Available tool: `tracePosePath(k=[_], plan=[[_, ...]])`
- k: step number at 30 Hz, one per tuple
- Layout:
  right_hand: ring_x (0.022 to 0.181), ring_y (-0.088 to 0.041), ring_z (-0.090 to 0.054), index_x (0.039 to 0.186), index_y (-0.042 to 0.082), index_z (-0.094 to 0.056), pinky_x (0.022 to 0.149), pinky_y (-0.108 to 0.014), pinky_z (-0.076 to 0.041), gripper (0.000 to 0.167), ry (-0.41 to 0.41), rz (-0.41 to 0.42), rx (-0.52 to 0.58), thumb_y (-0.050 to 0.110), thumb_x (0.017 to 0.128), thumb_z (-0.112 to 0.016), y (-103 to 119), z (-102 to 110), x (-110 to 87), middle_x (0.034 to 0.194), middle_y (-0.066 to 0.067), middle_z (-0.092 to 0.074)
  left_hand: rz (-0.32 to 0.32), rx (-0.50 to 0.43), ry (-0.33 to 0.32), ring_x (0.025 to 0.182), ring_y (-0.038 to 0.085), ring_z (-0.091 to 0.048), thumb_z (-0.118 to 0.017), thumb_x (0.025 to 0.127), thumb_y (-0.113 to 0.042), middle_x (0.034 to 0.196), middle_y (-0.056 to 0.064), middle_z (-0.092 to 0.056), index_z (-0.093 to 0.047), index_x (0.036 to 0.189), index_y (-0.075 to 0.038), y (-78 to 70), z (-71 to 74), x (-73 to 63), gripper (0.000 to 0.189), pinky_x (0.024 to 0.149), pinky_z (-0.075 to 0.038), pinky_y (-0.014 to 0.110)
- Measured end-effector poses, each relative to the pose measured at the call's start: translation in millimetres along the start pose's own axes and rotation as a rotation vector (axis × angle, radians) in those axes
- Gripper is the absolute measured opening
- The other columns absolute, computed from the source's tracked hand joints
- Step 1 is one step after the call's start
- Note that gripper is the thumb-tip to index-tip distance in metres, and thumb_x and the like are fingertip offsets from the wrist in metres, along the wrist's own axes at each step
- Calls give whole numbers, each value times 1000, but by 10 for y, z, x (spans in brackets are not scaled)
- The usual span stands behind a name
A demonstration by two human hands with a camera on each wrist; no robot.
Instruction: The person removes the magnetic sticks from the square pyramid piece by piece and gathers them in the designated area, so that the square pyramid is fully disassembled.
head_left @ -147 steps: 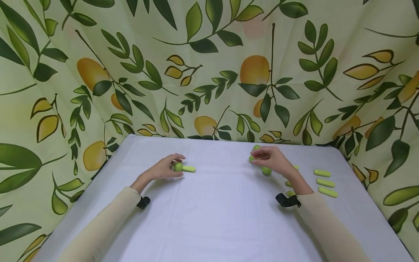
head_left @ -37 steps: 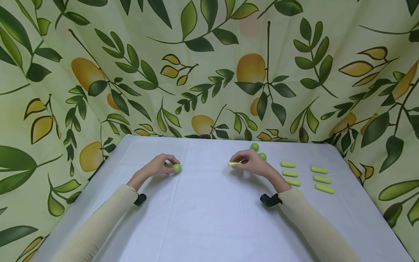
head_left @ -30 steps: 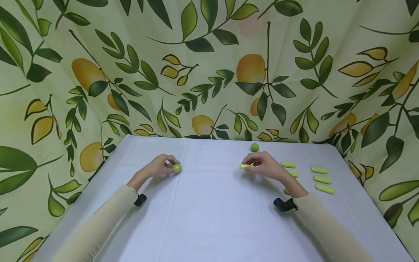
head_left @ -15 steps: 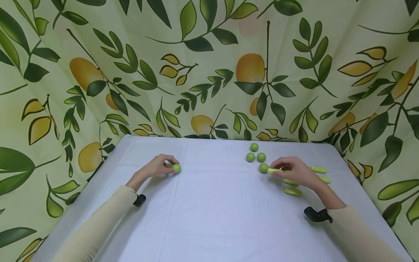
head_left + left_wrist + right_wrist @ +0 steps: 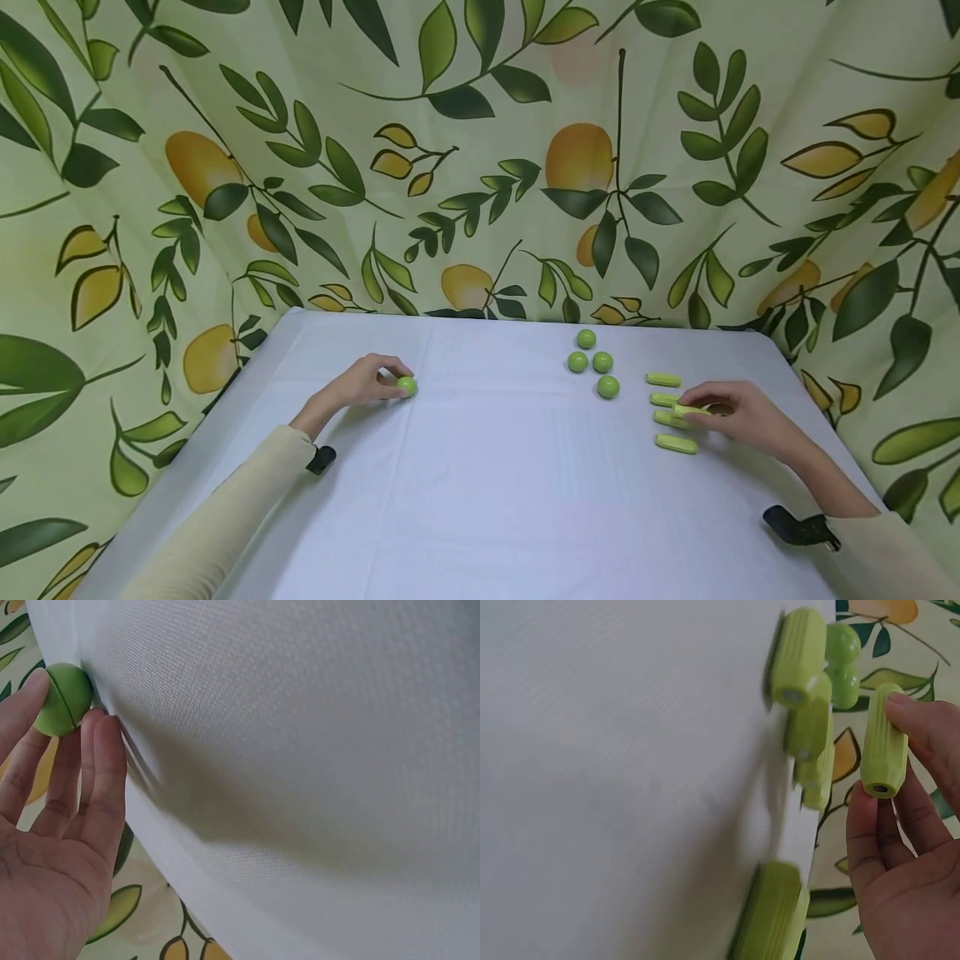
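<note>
In the head view my left hand point(image 5: 360, 383) pinches a shiny green ball point(image 5: 407, 386) at the left of the white table. The left wrist view shows that ball point(image 5: 66, 700) between thumb and fingertips, with a seam line round it. My right hand point(image 5: 742, 417) pinches a light green ribbed stick point(image 5: 688, 412), held over a column of similar sticks at the right. A small dark metallic dot sits in the near end of the held stick point(image 5: 883, 742) in the right wrist view. More sticks lie in the column, among them a front stick point(image 5: 677, 443) and a back stick point(image 5: 663, 379).
Several loose green balls point(image 5: 602, 361) stand in a cluster at the back, left of the sticks. My right hand and forearm hide the area right of the column. A leaf-and-fruit patterned curtain point(image 5: 480, 167) surrounds the table's point(image 5: 480, 483) back and sides.
A stick lay against the left hand's ball earliest; it has since parted from it. My right hand has carried a stick rightward past the balls to the stick column. The left hand keeps its ball.
</note>
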State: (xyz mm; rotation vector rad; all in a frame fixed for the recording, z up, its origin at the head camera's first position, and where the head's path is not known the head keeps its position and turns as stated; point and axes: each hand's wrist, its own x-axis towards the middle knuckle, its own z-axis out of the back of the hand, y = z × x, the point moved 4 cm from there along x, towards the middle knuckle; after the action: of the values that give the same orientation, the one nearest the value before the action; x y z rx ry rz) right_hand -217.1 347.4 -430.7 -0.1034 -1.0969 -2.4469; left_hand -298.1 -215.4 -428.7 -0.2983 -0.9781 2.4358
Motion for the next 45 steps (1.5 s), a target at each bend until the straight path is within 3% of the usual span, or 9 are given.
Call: tracePosePath(k=[10,17,28,33,39,45], plan=[[82,-5,-65,99,4,-76,66,-17,-53,24,-26,4,-15,-9,79,-82,-163,177,-462,96,2,-72,29,-5,1,91,24,-66,-78,90,-3,106,10,-68,-72,112,1,-3,-5,5,23,77,-57,34],[83,-2,-64,98,8,-77,66,-15,-52,27,-17,-1,-62,-9,77,-83,-212,200,-638,97,8,-72,56,-18,0,91,24,-67,-77,90,-3,108,11,-68,-72,113,1,0,-10,-5,24,75,-57,33],[80,0,-62,97,9,-76,64,-21,-54,25,-1,-148,-177,0,76,-87,-321,176,-784,93,7,-70,57,-22,1,87,23,-66,-77,90,-4,108,12,-68,-71,113,0,3,-7,-13,24,73,-57,32],[81,1,-63,97,7,-76,64,-21,-54,27,-32,-141,-179,-2,75,-87,-327,151,-813,93,7,-71,38,1,3,88,23,-66,-78,90,-4,106,10,-68,-71,111,0,-3,-5,-2,23,73,-57,34],[82,3,-62,96,8,-77,64,-19,-52,25,-66,-140,-179,-2,75,-87,-329,145,-843,94,10,-71,-12,84,25,94,28,-66,-79,88,-5,103,9,-68,-70,111,-1,-73,-26,59,25,84,-55,40],[84,3,-62,96,8,-78,65,-17,-51,26,-79,-139,-180,-1,75,-87,-338,151,-848,95,10,-71,-52,25,50,95,28,-68,-79,89,-7,104,10,-68,-69,111,0,-251,-104,183,25,84,-56,36]])
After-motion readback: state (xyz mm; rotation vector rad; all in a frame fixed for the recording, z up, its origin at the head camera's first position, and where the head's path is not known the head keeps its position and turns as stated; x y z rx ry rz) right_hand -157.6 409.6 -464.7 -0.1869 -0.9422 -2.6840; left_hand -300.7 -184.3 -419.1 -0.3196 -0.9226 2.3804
